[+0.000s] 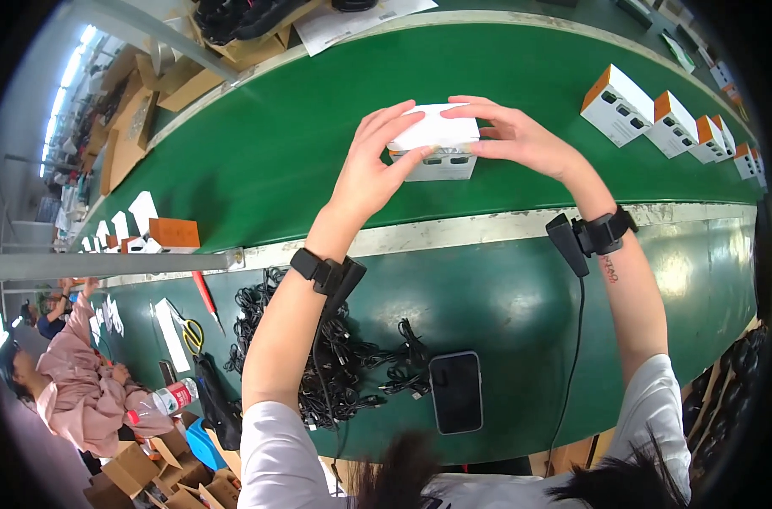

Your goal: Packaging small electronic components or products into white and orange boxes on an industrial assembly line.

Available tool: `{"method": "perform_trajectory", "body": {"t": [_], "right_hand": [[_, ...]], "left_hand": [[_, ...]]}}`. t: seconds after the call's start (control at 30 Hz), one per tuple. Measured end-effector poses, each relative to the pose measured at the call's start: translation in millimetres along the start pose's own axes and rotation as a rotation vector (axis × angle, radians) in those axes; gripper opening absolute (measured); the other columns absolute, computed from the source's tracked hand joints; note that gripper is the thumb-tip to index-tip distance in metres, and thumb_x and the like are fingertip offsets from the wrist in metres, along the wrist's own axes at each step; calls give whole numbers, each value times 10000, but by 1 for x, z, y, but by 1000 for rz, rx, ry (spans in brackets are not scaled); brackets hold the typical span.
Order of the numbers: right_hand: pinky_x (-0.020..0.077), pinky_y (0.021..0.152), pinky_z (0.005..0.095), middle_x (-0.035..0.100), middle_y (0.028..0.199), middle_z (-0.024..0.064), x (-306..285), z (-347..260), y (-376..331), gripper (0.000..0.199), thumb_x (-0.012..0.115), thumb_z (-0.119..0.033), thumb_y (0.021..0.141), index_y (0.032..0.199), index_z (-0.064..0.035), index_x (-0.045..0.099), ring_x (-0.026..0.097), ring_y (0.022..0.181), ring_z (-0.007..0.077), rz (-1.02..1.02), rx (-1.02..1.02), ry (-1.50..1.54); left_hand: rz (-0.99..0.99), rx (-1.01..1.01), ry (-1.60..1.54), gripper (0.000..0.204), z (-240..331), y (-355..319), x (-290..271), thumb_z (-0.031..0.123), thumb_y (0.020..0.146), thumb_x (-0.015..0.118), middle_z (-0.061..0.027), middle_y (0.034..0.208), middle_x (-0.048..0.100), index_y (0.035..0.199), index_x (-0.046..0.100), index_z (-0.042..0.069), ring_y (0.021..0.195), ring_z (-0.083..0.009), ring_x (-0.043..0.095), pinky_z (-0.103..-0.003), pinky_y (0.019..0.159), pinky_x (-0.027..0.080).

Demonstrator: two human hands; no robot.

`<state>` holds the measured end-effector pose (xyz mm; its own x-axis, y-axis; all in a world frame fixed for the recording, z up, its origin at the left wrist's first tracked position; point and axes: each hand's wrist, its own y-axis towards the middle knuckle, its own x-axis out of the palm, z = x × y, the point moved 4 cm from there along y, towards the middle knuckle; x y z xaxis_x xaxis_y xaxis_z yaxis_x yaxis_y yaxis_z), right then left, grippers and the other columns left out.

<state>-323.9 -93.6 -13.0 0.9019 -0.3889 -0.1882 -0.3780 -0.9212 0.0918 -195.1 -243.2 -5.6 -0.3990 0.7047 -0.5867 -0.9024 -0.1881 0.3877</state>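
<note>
A small white cardboard box [443,168] with printed pictures on its front stands on the green conveyor belt [292,127]. My left hand [373,161] grips its left side, the fingers over the white top flap [437,129] and the thumb at the front upper edge. My right hand [526,142] holds the right side the same way, its fingertips on the flap and the thumb near the front edge. Between my thumbs the seam under the flap shows. What is inside the box is hidden. Dark bands with small devices are strapped round both my wrists.
Several white and orange boxes [616,106] stand along the belt at right, and more [174,232] at left. Nearer me on the table lie bundled black cables [339,373], a black phone [456,393], yellow-handled scissors [192,335] and a red screwdriver [205,294]. A co-worker [89,382] sits at far left.
</note>
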Motion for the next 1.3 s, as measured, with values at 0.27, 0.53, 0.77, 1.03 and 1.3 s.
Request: {"method": "perform_trajectory", "body": {"t": [0.27,0.53,0.77,1.03,1.3], "right_hand": [[392,983,360,426,1371,100,12,3,-31,254,581,-163,871,1119,-150,637,455,1206,283,358,-302,-493],[393,972,371,447,1338,116,8,0,-34,276,599,-175,850,1122,-139,627,434,1206,303,351,-366,-717],[422,903,339,503,1209,116,-13,4,-30,257,612,-148,841,1095,-124,640,490,1104,265,329,-332,-538],[436,850,306,495,1156,83,-24,11,-36,231,618,-114,836,1063,-121,657,501,1031,210,292,-318,-409],[429,854,306,493,1163,73,-34,21,-41,225,619,-105,835,1056,-112,657,501,1018,198,332,-346,-337]], "left_hand": [[-29,263,450,398,18,1,15,174,829,629,-66,1335,487,1213,559,98,1271,-274,397,-443,1077,246],[-48,259,220,350,16,2,25,70,834,594,-86,1276,539,1184,581,65,1249,-268,441,-435,1070,294],[26,459,398,268,20,19,30,29,781,647,-93,1121,631,1049,640,30,1079,-275,584,-380,925,468],[-37,387,351,277,26,30,31,54,793,646,-105,1177,603,1069,641,62,1149,-276,537,-364,946,446],[-220,244,168,382,11,36,41,86,827,623,-91,1298,522,1205,574,104,1251,-283,432,-439,1053,305]]}}
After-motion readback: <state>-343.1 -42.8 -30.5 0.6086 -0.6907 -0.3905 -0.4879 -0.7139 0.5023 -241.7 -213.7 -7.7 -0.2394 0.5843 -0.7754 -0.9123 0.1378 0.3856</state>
